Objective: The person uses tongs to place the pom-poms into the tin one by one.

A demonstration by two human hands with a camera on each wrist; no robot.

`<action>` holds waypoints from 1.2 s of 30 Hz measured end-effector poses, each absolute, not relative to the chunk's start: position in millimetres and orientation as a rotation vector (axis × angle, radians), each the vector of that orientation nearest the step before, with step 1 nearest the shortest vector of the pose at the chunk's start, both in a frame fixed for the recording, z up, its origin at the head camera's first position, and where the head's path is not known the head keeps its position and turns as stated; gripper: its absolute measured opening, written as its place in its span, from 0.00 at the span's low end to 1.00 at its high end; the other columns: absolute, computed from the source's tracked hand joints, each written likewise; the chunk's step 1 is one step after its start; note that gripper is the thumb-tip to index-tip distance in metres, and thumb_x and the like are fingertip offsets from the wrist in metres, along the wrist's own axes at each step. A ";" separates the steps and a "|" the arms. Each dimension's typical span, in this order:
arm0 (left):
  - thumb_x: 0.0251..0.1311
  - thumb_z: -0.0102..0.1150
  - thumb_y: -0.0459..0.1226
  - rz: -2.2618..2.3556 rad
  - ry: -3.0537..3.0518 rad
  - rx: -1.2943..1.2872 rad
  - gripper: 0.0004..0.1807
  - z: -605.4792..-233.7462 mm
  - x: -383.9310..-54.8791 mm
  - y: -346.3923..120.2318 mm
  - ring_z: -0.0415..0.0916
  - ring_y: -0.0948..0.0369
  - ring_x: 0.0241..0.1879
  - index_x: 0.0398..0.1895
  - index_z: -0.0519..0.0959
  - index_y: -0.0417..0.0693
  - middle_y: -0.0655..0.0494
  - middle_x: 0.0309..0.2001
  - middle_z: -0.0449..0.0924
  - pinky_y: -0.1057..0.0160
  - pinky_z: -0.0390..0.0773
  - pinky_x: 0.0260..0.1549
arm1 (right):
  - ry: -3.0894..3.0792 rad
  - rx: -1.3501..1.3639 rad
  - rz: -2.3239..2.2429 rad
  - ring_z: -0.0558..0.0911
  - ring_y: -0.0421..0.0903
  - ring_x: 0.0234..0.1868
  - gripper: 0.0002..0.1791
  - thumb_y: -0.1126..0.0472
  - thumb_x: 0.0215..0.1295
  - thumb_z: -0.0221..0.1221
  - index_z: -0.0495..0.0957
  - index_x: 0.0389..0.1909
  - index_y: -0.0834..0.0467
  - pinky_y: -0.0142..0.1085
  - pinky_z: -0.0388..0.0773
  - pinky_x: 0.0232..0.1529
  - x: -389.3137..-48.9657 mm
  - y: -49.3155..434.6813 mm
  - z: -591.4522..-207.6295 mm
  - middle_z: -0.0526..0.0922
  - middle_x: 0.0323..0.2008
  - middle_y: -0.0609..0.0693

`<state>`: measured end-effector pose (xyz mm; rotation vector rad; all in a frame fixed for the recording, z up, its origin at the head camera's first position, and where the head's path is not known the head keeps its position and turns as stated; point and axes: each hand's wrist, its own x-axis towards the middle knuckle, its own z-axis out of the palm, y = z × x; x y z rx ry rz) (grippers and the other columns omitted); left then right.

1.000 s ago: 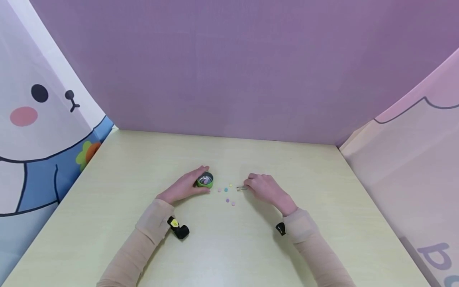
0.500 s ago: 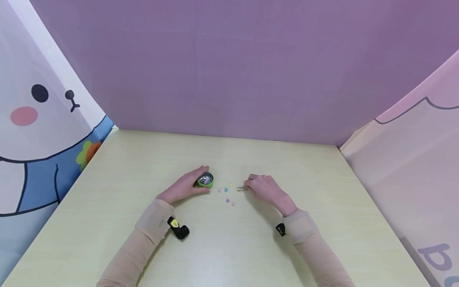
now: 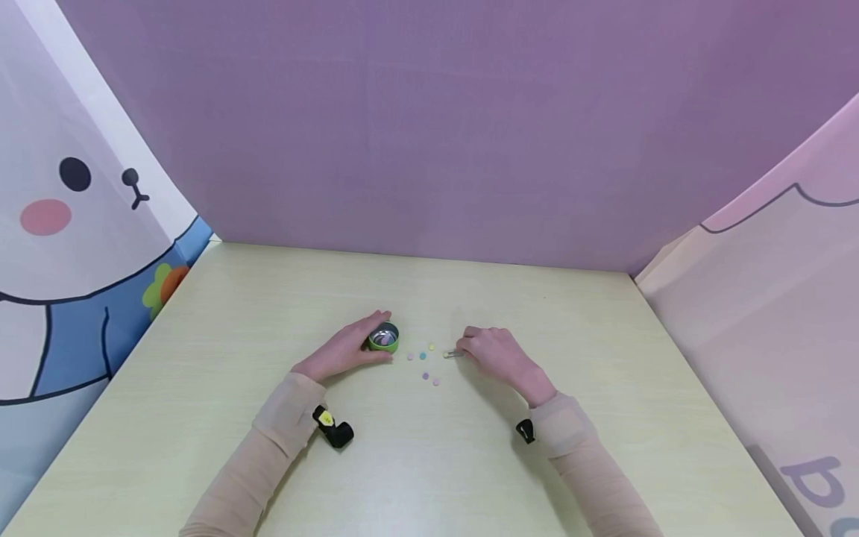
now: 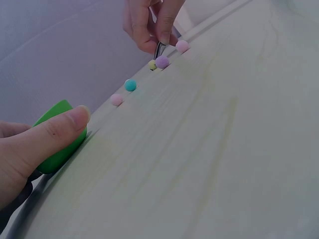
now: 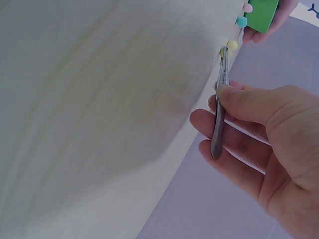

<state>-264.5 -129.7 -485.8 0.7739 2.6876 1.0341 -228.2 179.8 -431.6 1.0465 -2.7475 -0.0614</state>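
Note:
My left hand [image 3: 345, 347] holds a small green bowl [image 3: 384, 347] with a shiny metal inside, thumb on one side and fingers on the other. Something pinkish lies in the bowl. Metal tweezers [image 5: 219, 114] are pinched between the thumb and fingers of my right hand [image 3: 495, 354], tips pointing left, low over the table. A small yellowish ball appears to sit between the tips. Near them lie a yellow ball [image 5: 233, 45], a turquoise ball [image 4: 130, 85] and a pink ball [image 4: 116, 99]. Closer to me are a purple ball [image 3: 426, 376] and another pink ball [image 3: 436, 382].
The pale wooden table [image 3: 429, 462] reaches back to a purple cloth wall [image 3: 429, 134]. Printed cloth panels stand along the left and right sides. A black wrist camera [image 3: 333, 429] hangs at the left sleeve.
The tips of the tweezers have drawn closer together around the yellowish ball. My left hand, the bowl and the loose balls stay where they were.

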 end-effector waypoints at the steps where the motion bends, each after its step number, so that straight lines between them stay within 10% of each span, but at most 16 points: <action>1: 0.58 0.67 0.55 1.032 2.688 0.773 0.50 -485.8 -264.5 -130.1 0.51 0.48 0.78 0.78 0.54 0.48 0.47 0.79 0.52 0.47 0.57 0.76 | -2.745 1.047 -0.063 0.84 0.44 0.27 0.07 0.64 0.66 0.62 0.87 0.36 0.51 0.35 0.81 0.24 -228.3 179.5 -431.7 0.86 0.32 0.46; 36: 0.58 0.67 0.54 1.008 2.696 0.786 0.50 -481.6 -263.2 -126.8 0.51 0.47 0.78 0.78 0.54 0.48 0.46 0.79 0.52 0.46 0.56 0.77 | -2.676 1.073 -0.046 0.79 0.40 0.22 0.07 0.63 0.69 0.59 0.86 0.35 0.52 0.31 0.75 0.19 -236.9 170.9 -425.0 0.84 0.30 0.46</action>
